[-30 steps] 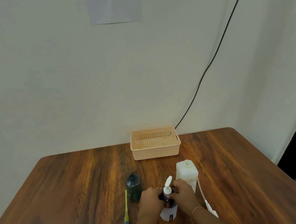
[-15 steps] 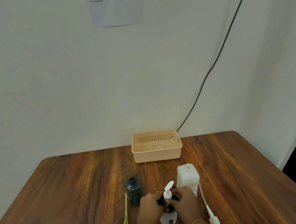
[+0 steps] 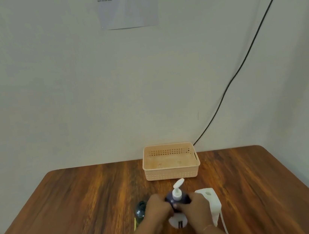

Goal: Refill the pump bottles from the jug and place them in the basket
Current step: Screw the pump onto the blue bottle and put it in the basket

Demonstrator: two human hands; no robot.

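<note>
Both hands wrap a dark pump bottle [image 3: 177, 199] with a white pump head and white base, held above the table's near middle. My left hand [image 3: 158, 207] grips its left side, my right hand [image 3: 196, 207] its right side. A white jug [image 3: 210, 201] stands just right of my right hand, partly hidden by it. A second dark bottle [image 3: 140, 212] without a pump stands left of my left hand. The empty peach basket [image 3: 172, 173] sits at the table's far edge, straight beyond the held bottle.
A yellow pump tube [image 3: 134, 224] lies on the wooden table [image 3: 74, 215] below the second bottle. A white tube [image 3: 223, 223] lies right of my right forearm. A black cable runs down the wall behind the basket.
Both hands have carried the pump bottle away from me toward the basket, so its pump head now sits close to the basket's front wall. The view has shifted a little.
</note>
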